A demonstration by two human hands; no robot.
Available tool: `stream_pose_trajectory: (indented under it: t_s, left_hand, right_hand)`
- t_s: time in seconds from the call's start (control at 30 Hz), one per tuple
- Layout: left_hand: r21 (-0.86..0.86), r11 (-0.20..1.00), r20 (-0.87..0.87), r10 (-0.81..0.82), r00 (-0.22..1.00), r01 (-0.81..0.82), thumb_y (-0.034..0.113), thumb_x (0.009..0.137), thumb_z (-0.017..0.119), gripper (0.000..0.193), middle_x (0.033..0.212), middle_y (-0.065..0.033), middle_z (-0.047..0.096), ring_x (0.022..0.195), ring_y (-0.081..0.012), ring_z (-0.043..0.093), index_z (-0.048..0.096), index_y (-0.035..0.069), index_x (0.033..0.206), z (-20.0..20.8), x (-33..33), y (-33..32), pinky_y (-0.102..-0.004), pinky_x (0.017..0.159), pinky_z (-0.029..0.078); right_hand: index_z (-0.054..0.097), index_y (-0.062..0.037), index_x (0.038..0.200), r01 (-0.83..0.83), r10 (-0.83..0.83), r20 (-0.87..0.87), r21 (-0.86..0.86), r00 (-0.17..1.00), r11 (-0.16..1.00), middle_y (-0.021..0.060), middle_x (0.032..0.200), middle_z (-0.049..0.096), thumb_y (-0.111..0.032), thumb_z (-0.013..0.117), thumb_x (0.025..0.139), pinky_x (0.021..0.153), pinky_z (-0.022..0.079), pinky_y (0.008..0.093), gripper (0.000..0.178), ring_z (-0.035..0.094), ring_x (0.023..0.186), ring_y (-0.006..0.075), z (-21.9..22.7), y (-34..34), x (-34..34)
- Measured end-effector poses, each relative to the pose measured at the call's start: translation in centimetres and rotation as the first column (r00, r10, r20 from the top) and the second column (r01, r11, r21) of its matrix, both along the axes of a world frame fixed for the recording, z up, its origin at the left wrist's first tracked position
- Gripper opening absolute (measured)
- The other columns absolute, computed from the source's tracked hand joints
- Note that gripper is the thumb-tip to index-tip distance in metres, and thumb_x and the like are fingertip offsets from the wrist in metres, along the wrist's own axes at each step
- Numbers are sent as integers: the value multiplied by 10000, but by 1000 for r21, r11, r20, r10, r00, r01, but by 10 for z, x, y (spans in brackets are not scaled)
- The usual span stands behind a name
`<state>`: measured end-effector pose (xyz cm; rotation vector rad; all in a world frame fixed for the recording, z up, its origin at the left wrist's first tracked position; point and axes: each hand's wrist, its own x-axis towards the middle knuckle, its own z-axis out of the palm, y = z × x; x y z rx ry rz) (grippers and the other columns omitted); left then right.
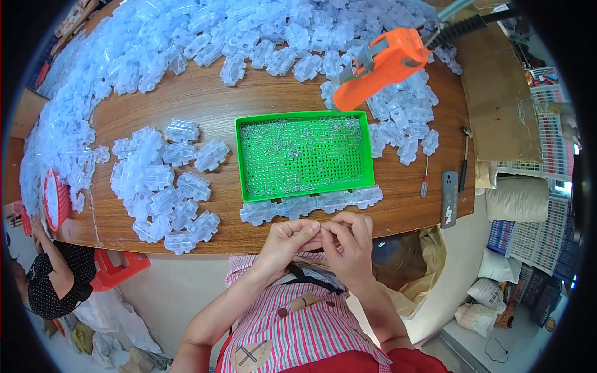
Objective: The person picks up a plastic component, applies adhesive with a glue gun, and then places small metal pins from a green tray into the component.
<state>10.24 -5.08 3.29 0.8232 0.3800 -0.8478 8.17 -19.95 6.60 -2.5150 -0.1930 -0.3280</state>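
Close together at the table's near edge, my left hand (287, 244) and my right hand (349, 244) meet at the fingertips. Each is pinched closed; whatever lies between the fingers is too small to make out. Just beyond them, several clear plastic parts (298, 206) stand in a row along the front of a green perforated basket (305, 193). Small metal pieces (292, 152) are scattered over the basket's floor, thicker toward its back edge and front corner.
Clear parts lie in a left heap (155, 186), a right heap (401, 115) and a big back pile (249, 25). An orange power tool (385, 65) hangs over the basket. A screwdriver (424, 186), hammer (464, 165) and phone (449, 199) lie right. Another person (59, 280) is at left.
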Motion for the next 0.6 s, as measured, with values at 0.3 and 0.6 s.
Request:
stream_pose_trajectory:
  t_s: [0.3, 0.6]
  left_hand:
    - [6, 1000, 44, 26, 999, -26, 192, 960, 511, 236, 938, -83, 657, 857, -137, 644, 604, -15, 1022, -4, -4, -6, -271, 807, 536]
    - [178, 974, -96, 156, 983, -137, 299, 933, 553, 325, 848, -91, 670, 751, -136, 654, 639, -13, 964, -5, -5, 8, -249, 721, 551]
  right_hand:
    - [651, -59, 856, 115, -68, -192, 244, 979, 963, 83, 948, 542, -67, 681, 764, 728, 421, 341, 97, 499, 848, 244, 1, 1, -1]
    - [639, -53, 885, 38, -39, 10, 93, 999, 995, 88, 937, 544, -39, 686, 747, 719, 405, 362, 147, 492, 821, 262, -34, 3, 22]
